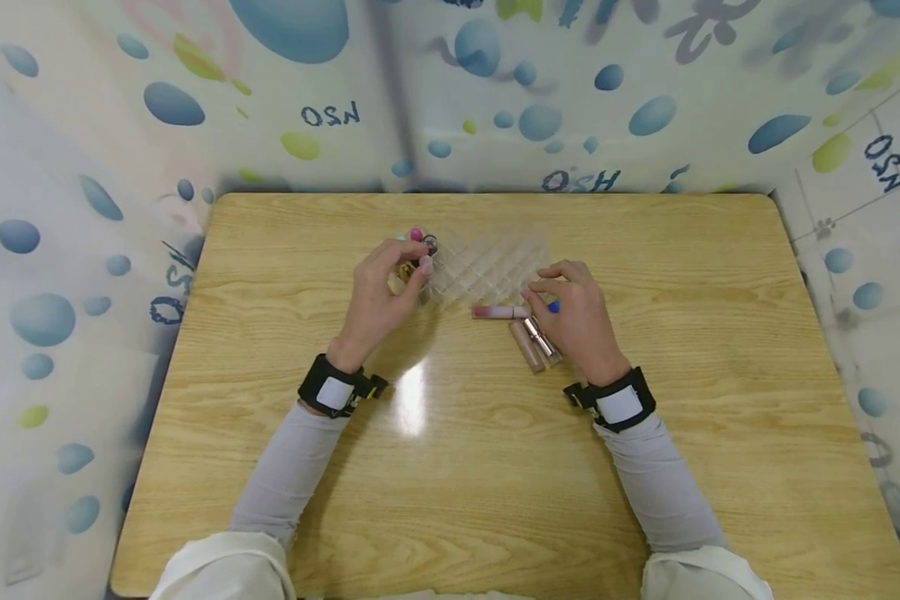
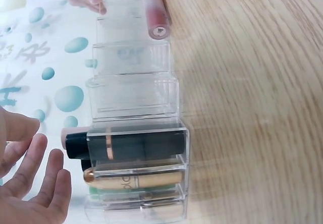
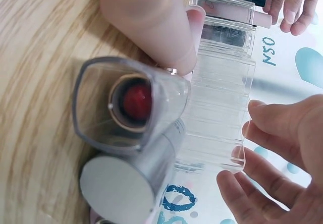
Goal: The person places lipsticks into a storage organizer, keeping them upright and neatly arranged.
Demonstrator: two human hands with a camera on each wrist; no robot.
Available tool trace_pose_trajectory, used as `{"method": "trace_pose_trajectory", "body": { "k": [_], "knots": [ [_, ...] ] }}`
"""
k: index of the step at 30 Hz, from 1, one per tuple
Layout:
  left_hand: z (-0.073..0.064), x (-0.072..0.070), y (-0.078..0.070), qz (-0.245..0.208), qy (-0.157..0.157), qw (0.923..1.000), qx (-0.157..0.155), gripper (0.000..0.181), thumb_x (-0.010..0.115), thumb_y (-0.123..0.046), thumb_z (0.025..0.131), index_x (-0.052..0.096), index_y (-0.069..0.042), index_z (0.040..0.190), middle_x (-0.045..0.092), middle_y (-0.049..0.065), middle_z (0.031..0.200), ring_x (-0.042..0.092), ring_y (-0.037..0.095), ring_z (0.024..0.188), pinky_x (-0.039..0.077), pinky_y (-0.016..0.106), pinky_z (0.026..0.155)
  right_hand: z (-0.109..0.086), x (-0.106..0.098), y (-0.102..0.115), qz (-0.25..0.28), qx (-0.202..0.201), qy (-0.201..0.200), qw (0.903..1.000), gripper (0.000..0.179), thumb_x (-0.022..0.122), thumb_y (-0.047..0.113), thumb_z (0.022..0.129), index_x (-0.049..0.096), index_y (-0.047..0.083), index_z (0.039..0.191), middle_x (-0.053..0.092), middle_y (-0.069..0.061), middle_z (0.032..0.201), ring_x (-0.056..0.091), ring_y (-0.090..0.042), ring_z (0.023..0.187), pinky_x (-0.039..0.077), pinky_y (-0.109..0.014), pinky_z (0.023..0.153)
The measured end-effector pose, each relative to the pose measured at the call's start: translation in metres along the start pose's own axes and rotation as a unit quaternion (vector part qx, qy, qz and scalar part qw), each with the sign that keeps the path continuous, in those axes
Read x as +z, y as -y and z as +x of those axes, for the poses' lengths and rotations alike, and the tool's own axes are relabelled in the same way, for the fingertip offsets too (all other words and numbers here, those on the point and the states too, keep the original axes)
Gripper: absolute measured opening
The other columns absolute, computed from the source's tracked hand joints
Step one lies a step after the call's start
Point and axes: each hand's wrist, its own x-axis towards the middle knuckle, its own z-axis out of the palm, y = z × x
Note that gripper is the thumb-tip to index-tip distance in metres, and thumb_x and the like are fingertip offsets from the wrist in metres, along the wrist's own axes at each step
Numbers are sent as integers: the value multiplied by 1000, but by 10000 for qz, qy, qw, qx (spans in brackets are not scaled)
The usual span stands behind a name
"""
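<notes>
A clear, multi-compartment cosmetics organizer [image 1: 487,267] stands on the table between the hands. My left hand [image 1: 382,287] hovers by its left end, fingers loosely bent and apart in the left wrist view. Beside those fingers, a black tube [image 2: 136,146] and a gold tube [image 2: 133,180] sit in the slots. My right hand [image 3: 287,158] lightly grips the organizer's right end by its clear edge, one fingertip showing through the plastic. In front lie a lip gloss [image 1: 498,312], a beige tube [image 1: 527,346] and a clear-capped lipstick [image 3: 135,103].
A silver-sided tube [image 3: 121,183] lies against the lipstick. Something small and blue [image 1: 553,307] shows beside the right hand. The wooden table [image 1: 450,492] meets a patterned wall covering [image 1: 435,100] at its back edge.
</notes>
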Motion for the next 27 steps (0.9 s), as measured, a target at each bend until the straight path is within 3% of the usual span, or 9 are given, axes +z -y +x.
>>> {"method": "trace_pose_trajectory", "body": {
  "k": [11,17,23,27],
  "knots": [
    [-6,2,-12,149,-29,9993,347,19,73,2,91,72,4,110,73,16,107,67,28,93,56,45,78,-1,-5,0,-107,83,379,9992,25,76,18,93,80,-3,107,69,-19,115,60,-36,113,55,-48,93],
    [-15,9,-18,178,180,9986,460,21,71,4,91,72,3,112,74,15,108,68,28,95,57,45,80,-2,-8,7,-260,9,545,9982,29,75,20,93,79,-3,111,68,-18,120,59,-35,116,57,-49,91],
    [-23,21,-30,-61,518,9975,473,20,71,1,93,71,2,112,73,13,107,68,27,98,57,41,84,-3,-14,18,-272,-142,643,9975,25,74,17,94,78,-3,109,68,-15,114,63,-31,108,58,-44,86],
    [-28,27,-35,-32,708,9964,460,18,71,-4,95,71,2,112,73,12,107,67,23,100,57,36,91,-3,-19,28,-186,-117,1094,9938,20,72,17,95,78,0,104,69,-12,107,66,-24,93,59,-39,75]
  ]
}}
